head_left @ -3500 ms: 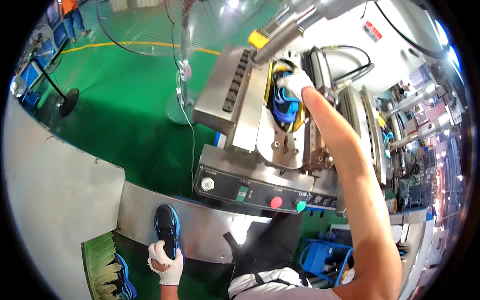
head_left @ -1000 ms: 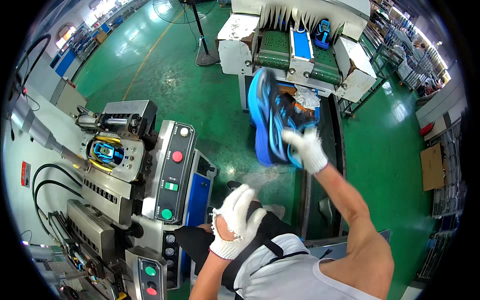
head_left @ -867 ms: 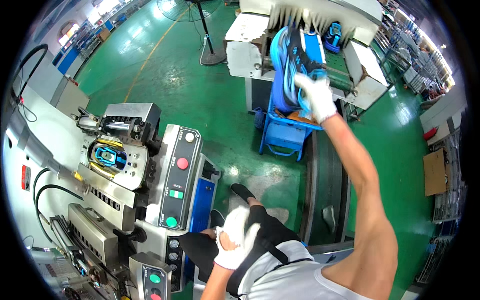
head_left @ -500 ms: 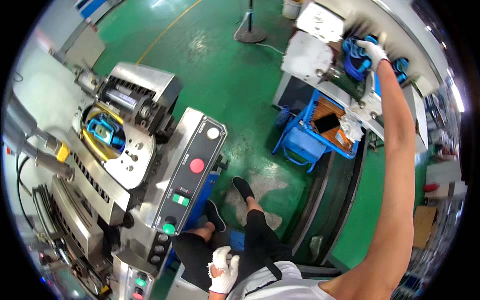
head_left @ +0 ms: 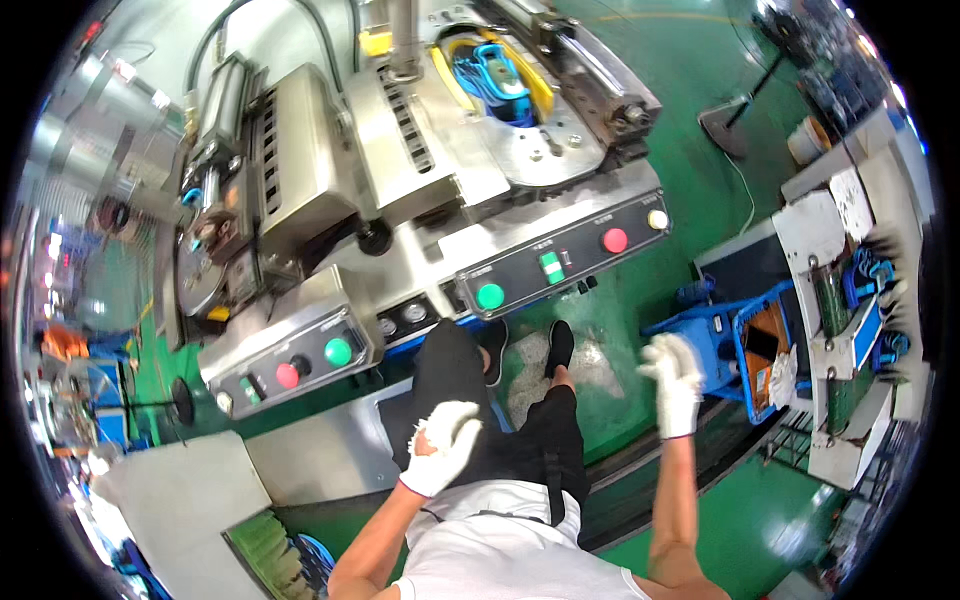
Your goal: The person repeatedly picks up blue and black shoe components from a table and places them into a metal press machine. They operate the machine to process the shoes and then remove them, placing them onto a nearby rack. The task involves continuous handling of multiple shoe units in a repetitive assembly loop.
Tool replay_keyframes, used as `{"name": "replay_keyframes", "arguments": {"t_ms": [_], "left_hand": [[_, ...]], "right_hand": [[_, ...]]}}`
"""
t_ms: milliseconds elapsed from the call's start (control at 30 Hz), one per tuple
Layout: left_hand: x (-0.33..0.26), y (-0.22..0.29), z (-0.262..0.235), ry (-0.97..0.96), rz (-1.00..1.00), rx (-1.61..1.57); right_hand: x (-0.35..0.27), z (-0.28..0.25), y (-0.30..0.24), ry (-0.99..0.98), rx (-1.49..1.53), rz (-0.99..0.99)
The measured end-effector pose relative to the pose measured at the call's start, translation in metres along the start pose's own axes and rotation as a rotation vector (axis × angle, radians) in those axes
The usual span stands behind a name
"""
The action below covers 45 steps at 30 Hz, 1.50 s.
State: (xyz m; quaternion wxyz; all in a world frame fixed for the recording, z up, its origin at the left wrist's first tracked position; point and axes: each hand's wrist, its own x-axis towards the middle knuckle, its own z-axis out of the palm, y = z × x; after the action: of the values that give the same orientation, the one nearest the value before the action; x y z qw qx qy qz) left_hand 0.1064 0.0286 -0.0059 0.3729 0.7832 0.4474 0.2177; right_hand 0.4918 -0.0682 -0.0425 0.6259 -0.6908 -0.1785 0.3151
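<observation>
My left hand [head_left: 442, 447], in a white knitted glove, is raised over my lap. Its fingers curve loosely away from the thumb, and nothing shows in it. My right hand [head_left: 675, 385], gloved the same way and slightly blurred, hovers off to the right, nearest the blue plastic chair [head_left: 705, 340] but apart from it. Its fingers look stretched out, with nothing visible in them. Ahead of me, a blue strapped piece like a sandal [head_left: 505, 85] sits between curved yellow pads in the metal machine [head_left: 540, 165]. Two similar blue strapped pieces [head_left: 868, 272] rest at the far right.
The machine's front carries a right control panel [head_left: 582, 248] and a left control panel [head_left: 300, 365] with coloured buttons. A blue tray [head_left: 752, 390] holds a dark phone-like slab [head_left: 762, 343] and crumpled white cloth. Dark brush bristles [head_left: 890, 240] line the conveyor at right. A stand base [head_left: 725, 130] is on the floor.
My right hand has come back from the blue strapped pieces on the right, without one in it. My view has turned left toward the machine. The left hand stays near my lap.
</observation>
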Motion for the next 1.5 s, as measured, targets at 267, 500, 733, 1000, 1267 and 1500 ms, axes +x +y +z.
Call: {"name": "replay_keyframes", "arguments": {"t_ms": [267, 500, 733, 1000, 1267, 1500], "left_hand": [[-0.157, -0.125, -0.07, 0.589, -0.533, -0.077], [-0.433, -0.151, -0.02, 0.954, -1.393, 0.227], [-0.651, -0.045, 0.015, 1.144, -2.615, 0.477], [-0.749, -0.091, 0.088, 1.265, -2.408, 0.055], [-0.658, -0.09, 0.07, 0.935, -1.834, 0.672], [-0.445, -0.112, 0.0, 1.134, -1.435, 0.426]], "right_hand": [[-0.121, 0.285, 0.009, -1.064, -0.049, 0.331], [-0.163, 0.378, 0.073, -1.186, -0.602, 0.204], [-0.15, 0.377, 0.082, -1.172, -0.595, 0.245], [-0.163, 0.378, 0.07, -1.164, -0.665, 0.136], [-0.169, 0.37, 0.074, -1.117, -0.651, 0.084], [-0.163, 0.368, 0.075, -1.169, -0.629, 0.089]]}}
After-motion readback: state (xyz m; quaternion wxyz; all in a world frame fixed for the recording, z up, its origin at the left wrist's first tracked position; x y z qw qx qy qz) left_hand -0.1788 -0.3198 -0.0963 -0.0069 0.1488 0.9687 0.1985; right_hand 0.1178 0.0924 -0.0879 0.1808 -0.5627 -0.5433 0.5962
